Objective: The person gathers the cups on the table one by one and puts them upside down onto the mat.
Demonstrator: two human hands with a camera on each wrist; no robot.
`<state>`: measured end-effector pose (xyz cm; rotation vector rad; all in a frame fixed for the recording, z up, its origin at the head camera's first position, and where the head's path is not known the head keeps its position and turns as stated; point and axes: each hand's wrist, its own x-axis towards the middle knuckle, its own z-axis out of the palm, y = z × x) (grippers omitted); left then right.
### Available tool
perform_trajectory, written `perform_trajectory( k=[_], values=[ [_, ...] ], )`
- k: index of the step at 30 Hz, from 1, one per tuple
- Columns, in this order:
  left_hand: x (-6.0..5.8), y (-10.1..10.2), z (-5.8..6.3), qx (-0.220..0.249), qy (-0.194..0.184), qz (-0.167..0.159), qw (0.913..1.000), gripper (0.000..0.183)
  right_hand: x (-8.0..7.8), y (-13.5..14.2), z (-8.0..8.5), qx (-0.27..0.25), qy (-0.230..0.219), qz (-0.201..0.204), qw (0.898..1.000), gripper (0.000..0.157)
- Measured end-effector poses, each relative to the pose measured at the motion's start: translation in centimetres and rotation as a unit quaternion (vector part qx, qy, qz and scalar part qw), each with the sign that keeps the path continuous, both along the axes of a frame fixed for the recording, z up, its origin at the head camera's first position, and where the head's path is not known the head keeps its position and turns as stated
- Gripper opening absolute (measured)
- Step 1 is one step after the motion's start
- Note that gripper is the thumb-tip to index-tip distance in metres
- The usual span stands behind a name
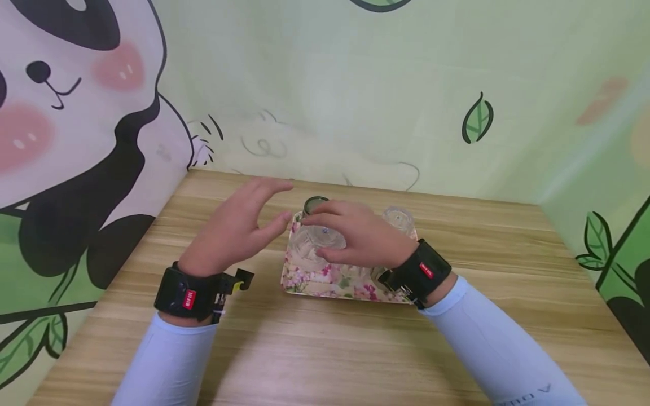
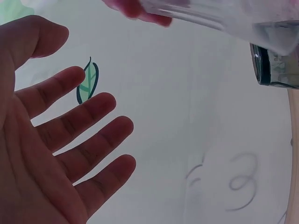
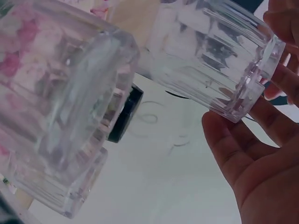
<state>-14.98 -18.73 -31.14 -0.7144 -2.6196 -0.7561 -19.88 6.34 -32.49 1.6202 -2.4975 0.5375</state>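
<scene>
My right hand (image 1: 363, 234) reaches over the left part of a floral tray (image 1: 304, 285) and holds a clear ribbed glass cup (image 1: 325, 232) near its upturned base. In the right wrist view the fingers (image 3: 229, 144) meet the base edge of that upside-down cup (image 3: 210, 56). To its left hovers my left hand (image 1: 233, 231), fingers spread and loosely bent around nothing. The left wrist view shows that palm bare, with the cup (image 2: 210, 16) apart from it at the top. A dark-rimmed glass (image 1: 315, 204) stands just behind the held cup.
Another clear cup (image 1: 399, 219) stands at the tray's back right; one more (image 1: 378, 275) is partly hidden under my right wrist. The tray lies on a wooden table (image 1: 325, 349). A wall (image 1: 325, 113) with panda and leaf drawings borders the table's far edge.
</scene>
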Motion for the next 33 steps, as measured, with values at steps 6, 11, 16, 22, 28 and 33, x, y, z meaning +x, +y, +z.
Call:
perform_trajectory(
  k=[6, 11, 16, 22, 28, 33],
  values=[
    [-0.1, 0.0, -0.2, -0.005, -0.001, -0.010, 0.9999, 0.050, -0.4, -0.9, -0.7, 0.043, -0.037, -0.001, 0.998, 0.052],
    [-0.2, 0.1, -0.3, -0.009, -0.011, -0.015, 0.9998, 0.050, -0.8, -1.6, -1.5, 0.063, -0.029, -0.007, 0.998, 0.053],
    [-0.3, 0.1, -0.5, -0.010, -0.018, -0.014, 0.9997, 0.050, -1.1, -2.0, -2.3, 0.082, -0.045, -0.026, 0.995, 0.055],
    [-0.3, 0.4, -0.6, -0.010, -0.018, -0.016, 0.9997, 0.049, -1.2, -2.3, -2.9, 0.112, -0.059, -0.040, 0.991, 0.060],
    [-0.3, 0.5, -0.7, -0.010, -0.028, -0.018, 0.9994, 0.049, -1.3, -2.3, -3.1, 0.126, -0.062, -0.045, 0.989, 0.062],
    [-0.4, 0.5, -0.9, -0.005, -0.039, -0.022, 0.9990, 0.048, -1.7, -2.5, -3.4, 0.127, -0.045, -0.040, 0.990, 0.061]
  ],
)
